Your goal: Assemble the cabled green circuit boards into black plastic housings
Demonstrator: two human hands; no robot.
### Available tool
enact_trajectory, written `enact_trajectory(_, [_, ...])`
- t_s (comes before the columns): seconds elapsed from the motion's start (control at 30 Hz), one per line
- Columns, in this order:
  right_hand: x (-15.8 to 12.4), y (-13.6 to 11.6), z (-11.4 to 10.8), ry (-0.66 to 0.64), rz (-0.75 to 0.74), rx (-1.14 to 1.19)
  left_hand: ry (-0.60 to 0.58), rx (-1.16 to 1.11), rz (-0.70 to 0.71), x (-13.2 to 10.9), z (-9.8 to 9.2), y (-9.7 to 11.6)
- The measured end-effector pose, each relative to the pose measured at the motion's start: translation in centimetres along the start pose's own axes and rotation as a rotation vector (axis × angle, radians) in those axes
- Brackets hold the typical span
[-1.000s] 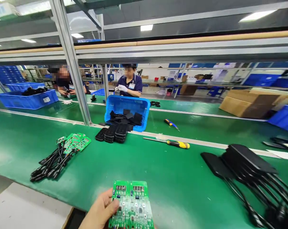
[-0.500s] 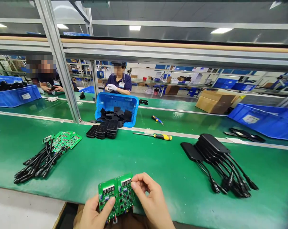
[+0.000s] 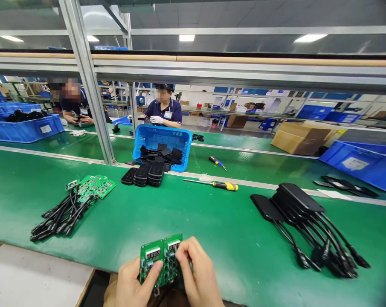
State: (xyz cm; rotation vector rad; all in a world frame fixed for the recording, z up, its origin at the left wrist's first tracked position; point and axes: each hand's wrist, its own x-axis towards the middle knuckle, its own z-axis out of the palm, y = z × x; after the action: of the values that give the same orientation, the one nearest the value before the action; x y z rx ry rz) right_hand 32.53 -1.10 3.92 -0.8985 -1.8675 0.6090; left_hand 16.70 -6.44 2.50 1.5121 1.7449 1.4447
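Note:
A green circuit board (image 3: 166,268) made of two joined halves, each with a four-digit display, is tilted up at the table's front edge. My left hand (image 3: 132,283) is closed on its left half, thumb pressed on the front face. My right hand (image 3: 199,273) pinches thumb and fingertips together over the display (image 3: 173,246) on the right half. Whatever lies between those fingertips is too small to make out. More green circuit boards (image 3: 97,187) with black cables (image 3: 60,215) lie to the left. Black cased units with cables (image 3: 298,200) are stacked at the right.
A yellow-black screwdriver (image 3: 224,186) lies beyond my hands, a smaller blue one (image 3: 216,162) farther back. Black housings (image 3: 148,174) sit before a blue basket (image 3: 186,147) of black parts. A metal post (image 3: 90,81) rises left. Two co-workers (image 3: 165,111) sit opposite.
The view has shifted slightly, so most things appear farther right. My right fingertips have moved from the board's right edge onto the right display. My left hand keeps its hold.

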Motion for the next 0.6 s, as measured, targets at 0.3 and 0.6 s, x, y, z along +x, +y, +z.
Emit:
enact_trajectory(0.3, [0.6, -1.5, 0.8, -0.112, -0.076, -0.037, -0.135, -0.027, -0.044, 0.6, -0.3, 0.2])
enact_trajectory(0.6, [1.7, -1.5, 1.8, 0.033, 0.004, -0.074, -0.076, 0.063, 0.130, 0.4, -0.2, 0.5])
